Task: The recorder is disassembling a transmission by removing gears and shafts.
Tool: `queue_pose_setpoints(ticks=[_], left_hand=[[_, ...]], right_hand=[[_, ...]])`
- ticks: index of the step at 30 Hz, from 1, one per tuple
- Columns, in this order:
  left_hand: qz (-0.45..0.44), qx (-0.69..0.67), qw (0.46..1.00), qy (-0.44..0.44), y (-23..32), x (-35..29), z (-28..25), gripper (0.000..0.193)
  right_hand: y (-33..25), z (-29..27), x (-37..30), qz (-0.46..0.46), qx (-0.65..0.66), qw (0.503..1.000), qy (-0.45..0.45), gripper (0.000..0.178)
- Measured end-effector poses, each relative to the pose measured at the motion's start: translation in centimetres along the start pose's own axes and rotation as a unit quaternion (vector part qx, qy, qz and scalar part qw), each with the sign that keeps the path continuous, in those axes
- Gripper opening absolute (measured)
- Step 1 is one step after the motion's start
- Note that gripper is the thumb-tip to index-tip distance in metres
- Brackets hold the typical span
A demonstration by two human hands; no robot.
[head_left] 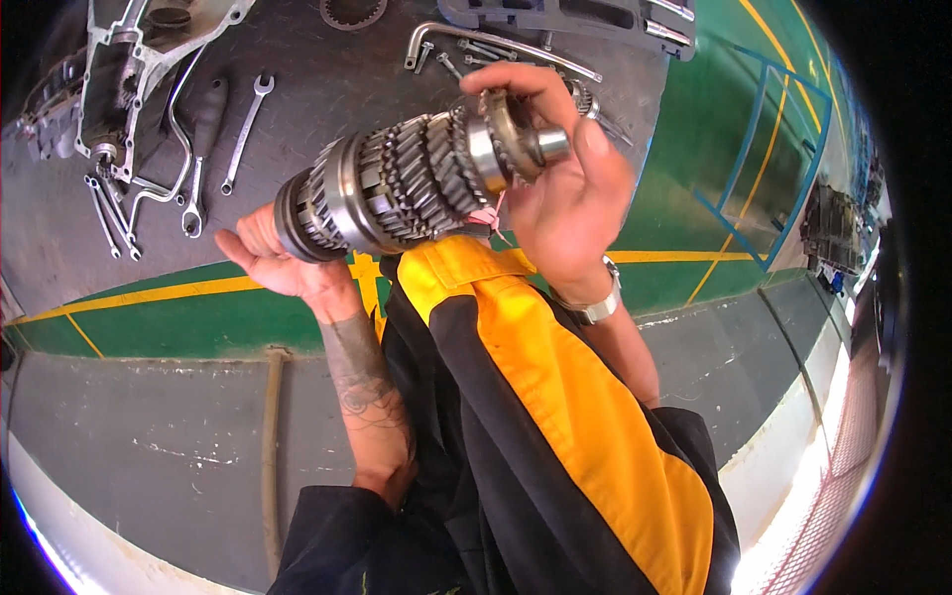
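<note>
A transmission gear shaft, stacked with helical gears and a smooth broad collar, is held tilted in front of my body. Its left end rests in my left hand, the fingers curled behind and under the end gear and partly hidden by it. Around the shaft's right end sits a toothed brass-toned ring. My right hand is closed round this ring, index finger over its top and thumb beside the bare shaft tip; the other fingers are hidden behind.
On the dark worktop lie a combination wrench, a ratchet wrench, smaller wrenches and a bent metal bar beside several bolts. A metal housing stands at the far left. A tool case lies along the far edge.
</note>
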State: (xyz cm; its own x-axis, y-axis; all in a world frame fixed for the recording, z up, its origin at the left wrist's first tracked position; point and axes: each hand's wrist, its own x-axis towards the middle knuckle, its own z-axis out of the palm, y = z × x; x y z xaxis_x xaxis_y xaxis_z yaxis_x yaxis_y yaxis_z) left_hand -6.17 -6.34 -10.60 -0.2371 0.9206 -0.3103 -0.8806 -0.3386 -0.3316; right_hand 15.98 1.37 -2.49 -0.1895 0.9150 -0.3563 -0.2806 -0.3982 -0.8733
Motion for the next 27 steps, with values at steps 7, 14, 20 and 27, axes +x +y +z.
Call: queue_pose_setpoints(ticks=[7,14,20,27], left_hand=[[0.016,-0.038,0.999,0.023,-1.5,-0.3,-1.9,0.060],[0.018,-0.009,0.999,0.038,-0.7,-0.9,-2.0,0.060],[0.046,-0.020,0.999,0.017,-1.5,-0.6,-1.6,0.061],[-0.003,-0.053,0.999,0.006,-1.9,-0.9,-0.5,0.058]], right_hand=[[0.3,-0.4,0.5,-0.053,0.011,0.993,-0.106,0.057],[0.3,-0.5,0.3,-0.035,0.011,0.990,-0.138,0.088],[3.0,-0.5,-0.3,-0.054,0.030,0.994,-0.086,0.090],[-0.5,-6.4,-0.6,0.000,0.039,0.984,-0.173,0.138]])
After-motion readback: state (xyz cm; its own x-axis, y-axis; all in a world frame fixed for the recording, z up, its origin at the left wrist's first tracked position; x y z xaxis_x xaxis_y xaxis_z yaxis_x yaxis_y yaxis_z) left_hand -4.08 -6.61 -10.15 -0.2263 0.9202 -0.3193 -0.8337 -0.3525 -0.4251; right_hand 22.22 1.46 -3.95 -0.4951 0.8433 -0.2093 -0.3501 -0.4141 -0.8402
